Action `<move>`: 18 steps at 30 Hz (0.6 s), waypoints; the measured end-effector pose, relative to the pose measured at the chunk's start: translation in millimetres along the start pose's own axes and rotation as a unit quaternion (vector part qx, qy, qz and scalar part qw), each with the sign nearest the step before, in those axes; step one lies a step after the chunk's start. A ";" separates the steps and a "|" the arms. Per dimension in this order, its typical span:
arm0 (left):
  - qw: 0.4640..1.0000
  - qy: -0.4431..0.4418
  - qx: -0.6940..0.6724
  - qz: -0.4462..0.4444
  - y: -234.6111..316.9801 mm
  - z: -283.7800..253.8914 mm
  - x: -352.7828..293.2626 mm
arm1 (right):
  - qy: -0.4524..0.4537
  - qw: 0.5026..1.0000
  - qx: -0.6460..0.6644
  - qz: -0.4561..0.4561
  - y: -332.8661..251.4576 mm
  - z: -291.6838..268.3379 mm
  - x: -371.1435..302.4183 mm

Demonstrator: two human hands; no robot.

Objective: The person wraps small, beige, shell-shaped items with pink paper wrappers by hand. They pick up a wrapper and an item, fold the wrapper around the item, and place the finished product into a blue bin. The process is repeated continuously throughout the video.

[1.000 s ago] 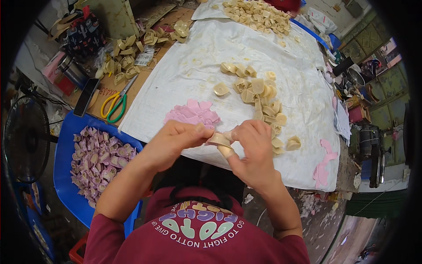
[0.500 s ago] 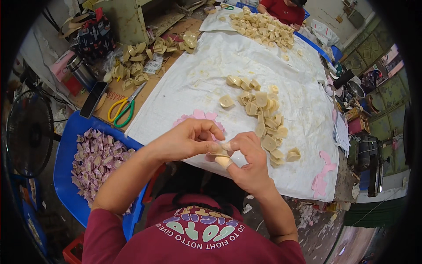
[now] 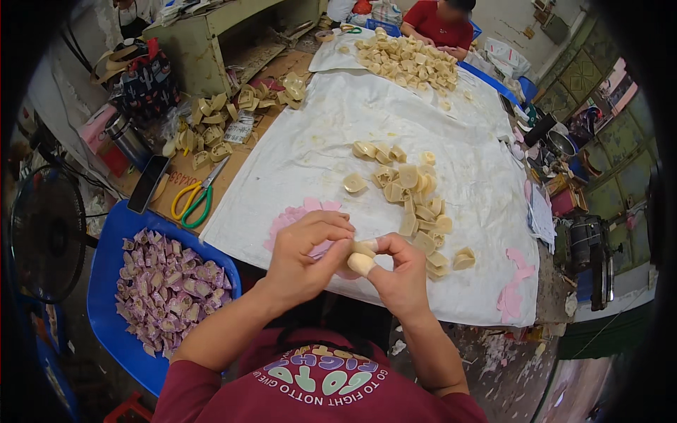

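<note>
Both hands meet over the near edge of the cloth-covered table, their fingers closed around one small beige piece [image 3: 343, 268], mostly hidden by the fingers. My left hand [image 3: 300, 254] grips it from the left, with thumb and fingers pressed together. On the other side my right hand [image 3: 402, 275] pinches it; pale finger covers [image 3: 362, 264] sit on its thumb and forefinger. Pink cut pieces [image 3: 288, 220] lie on the cloth just beyond my left hand. Several loose beige moulded pieces [image 3: 407, 176] are scattered beyond and to the right of my right hand.
A blue tub [image 3: 106, 331] of purple-patterned pieces stands at the left. Scissors [image 3: 201, 194], a phone [image 3: 148, 185] and a steel flask [image 3: 129, 139] lie or stand along the left side. Across the table, a person in red [image 3: 441, 32] sits behind a large beige heap [image 3: 409, 63].
My left hand has turned and closed in over the small piece, covering more of it. Both hands sit slightly lower in the picture, while the whole view has shifted a little.
</note>
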State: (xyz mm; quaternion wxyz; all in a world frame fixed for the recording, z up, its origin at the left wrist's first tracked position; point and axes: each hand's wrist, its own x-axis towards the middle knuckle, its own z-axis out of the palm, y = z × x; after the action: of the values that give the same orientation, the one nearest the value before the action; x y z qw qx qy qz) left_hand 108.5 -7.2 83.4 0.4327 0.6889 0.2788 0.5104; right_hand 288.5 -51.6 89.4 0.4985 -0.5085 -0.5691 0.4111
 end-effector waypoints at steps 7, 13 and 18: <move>0.999 -0.020 0.036 0.002 14.2 -1.1 6.7 | -0.014 1.000 -0.024 0.011 -3.4 -1.5 -1.7; 0.979 -0.018 -0.177 -0.102 19.6 5.6 -6.0 | -0.004 0.991 -0.107 -0.084 -15.8 -7.0 6.2; 0.967 -0.002 -0.239 -0.082 9.3 -2.8 -15.1 | -0.053 0.959 -0.197 -0.197 -27.2 -14.3 8.4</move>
State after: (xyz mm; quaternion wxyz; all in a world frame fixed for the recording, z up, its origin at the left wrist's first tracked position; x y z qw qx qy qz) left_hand 100.5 -23.1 84.9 0.6256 0.5412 0.2028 0.5240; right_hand 298.1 -47.8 119.6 0.4286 -0.4518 -0.7533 0.2112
